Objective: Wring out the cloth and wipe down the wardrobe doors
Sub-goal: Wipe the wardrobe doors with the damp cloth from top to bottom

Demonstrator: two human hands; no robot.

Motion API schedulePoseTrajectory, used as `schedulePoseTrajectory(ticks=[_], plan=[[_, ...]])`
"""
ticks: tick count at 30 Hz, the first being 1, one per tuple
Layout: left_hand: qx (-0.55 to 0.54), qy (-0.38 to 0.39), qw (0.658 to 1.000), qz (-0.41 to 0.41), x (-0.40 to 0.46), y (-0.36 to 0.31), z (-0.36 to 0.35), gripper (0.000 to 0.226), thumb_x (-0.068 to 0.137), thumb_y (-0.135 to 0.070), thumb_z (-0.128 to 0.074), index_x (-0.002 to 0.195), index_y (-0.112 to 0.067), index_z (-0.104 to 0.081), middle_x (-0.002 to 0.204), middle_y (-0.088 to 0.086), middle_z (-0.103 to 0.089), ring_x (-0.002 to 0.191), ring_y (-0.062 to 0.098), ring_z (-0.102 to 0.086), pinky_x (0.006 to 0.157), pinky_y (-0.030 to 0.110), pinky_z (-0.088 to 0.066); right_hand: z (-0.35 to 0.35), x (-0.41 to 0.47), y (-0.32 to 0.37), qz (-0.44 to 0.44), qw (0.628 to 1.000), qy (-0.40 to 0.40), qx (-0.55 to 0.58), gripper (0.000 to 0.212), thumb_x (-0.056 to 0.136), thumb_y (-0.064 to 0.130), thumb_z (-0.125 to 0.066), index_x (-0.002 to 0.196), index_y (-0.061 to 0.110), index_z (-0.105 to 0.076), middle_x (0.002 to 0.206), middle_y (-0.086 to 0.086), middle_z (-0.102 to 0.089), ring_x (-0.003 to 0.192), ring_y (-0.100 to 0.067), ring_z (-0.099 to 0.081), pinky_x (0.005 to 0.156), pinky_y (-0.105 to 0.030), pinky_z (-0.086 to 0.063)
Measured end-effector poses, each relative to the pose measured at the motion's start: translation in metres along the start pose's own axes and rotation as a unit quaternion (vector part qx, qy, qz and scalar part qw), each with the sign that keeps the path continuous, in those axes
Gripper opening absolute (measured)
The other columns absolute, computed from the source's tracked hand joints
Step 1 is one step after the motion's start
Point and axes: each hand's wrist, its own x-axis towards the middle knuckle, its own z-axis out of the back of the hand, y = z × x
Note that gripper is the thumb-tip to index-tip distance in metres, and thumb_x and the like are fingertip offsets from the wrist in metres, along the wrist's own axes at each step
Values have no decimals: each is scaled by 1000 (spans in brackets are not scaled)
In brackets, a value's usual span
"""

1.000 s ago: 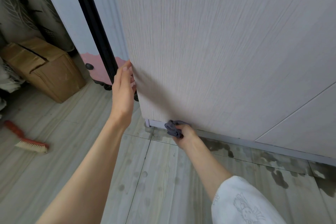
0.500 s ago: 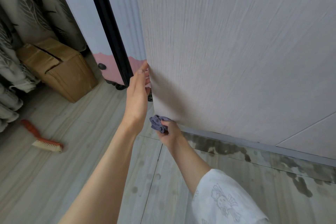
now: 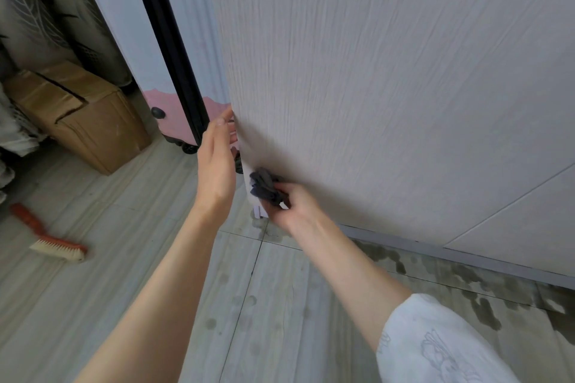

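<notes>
The cloth [image 3: 264, 187], a bunched dark grey rag, sits at the lower corner of the wardrobe door [image 3: 373, 87], clutched in our right hand [image 3: 292, 205] with fingers curled round it, arm reaching forward and down. Our left hand [image 3: 217, 162] stands upright at the door's edge, fingers fairly straight and holding nothing; they seem to touch the edge, though blur hides it.

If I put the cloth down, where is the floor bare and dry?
Bare dry floor lies between the brush and the left hand's forearm. Wet patches line the wardrobe door's base. It is crowded by the cardboard box.
</notes>
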Motion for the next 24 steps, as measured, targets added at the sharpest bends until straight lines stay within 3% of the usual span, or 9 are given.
schedulePoseTrajectory(ticks=[2,4,7,9,13,17,21,22,24], plan=[[18,-11,1000,-14,-2,2,-3,38,93,-42,-29,125,-37,-51,134,7,-50,125,18,-47,109,40,-36,8,-13,15,26,1000,-8,-16,26,91,-11,-43,72,3,-53,74,-12,-52,88,-29,-57,98,-37,-46],[40,-18,999,-27,-8,6,-7,45,92,-48,-29,133,-37,-43,137,-2,-46,130,13,-41,112,41,-32,24,-19,30,52,998,-21,-42,26,91,-11,-43,72,4,-54,74,-12,-52,73,-27,-55,96,-37,-46],[56,-16,998,-27,-14,9,-14,44,101,-41,-26,145,-33,-29,131,-22,-34,132,5,-32,115,42,-24,59,-12,42,84,991,-60,-81,31,92,-12,-37,71,4,-53,68,-11,-53,58,-23,-52,54,-22,-52],[67,2,998,-21,-16,9,-14,44,102,-39,-25,146,-36,-22,127,-27,-29,132,2,-29,117,42,-21,86,3,44,100,987,-79,-94,39,90,-16,-29,64,3,-52,54,-10,-50,39,-19,-47,33,-14,-35],[88,36,995,-23,-15,12,-6,46,102,-43,-22,148,-38,-16,148,-19,-22,140,6,-21,117,46,-17,117,23,42,108,985,-78,-112,47,84,-21,-23,55,-1,-54,43,-11,-51,43,-19,-38,37,-11,-26],[99,50,994,-23,-17,13,-5,47,101,-47,-20,148,-41,-14,155,-16,-16,143,7,-15,117,49,-15,126,29,45,143,982,-86,-90,42,81,-22,-21,61,6,-45,41,-10,-43,27,-13,-31,33,-8,-20],[89,39,995,-14,-18,13,-9,48,101,-46,-22,148,-41,-15,154,-17,-16,142,7,-16,117,49,-15,163,25,71,163,965,-154,-133,30,89,-10,-36,69,9,-48,41,-9,-54,45,-17,-49,42,-23,-43],[86,34,996,-12,-18,13,-10,48,101,-45,-22,148,-41,-15,153,-18,-17,142,6,-17,117,48,-16,166,23,77,167,959,-171,-153,24,91,-5,-39,75,11,-47,45,-5,-60,50,-19,-54,49,-24,-46],[79,26,997,-9,-20,11,-14,47,102,-42,-23,148,-38,-15,146,-20,-19,139,5,-19,117,47,-17,154,10,88,177,960,-168,-135,18,92,-5,-40,83,9,-47,75,-13,-62,46,-21,-52,39,-21,-40]])
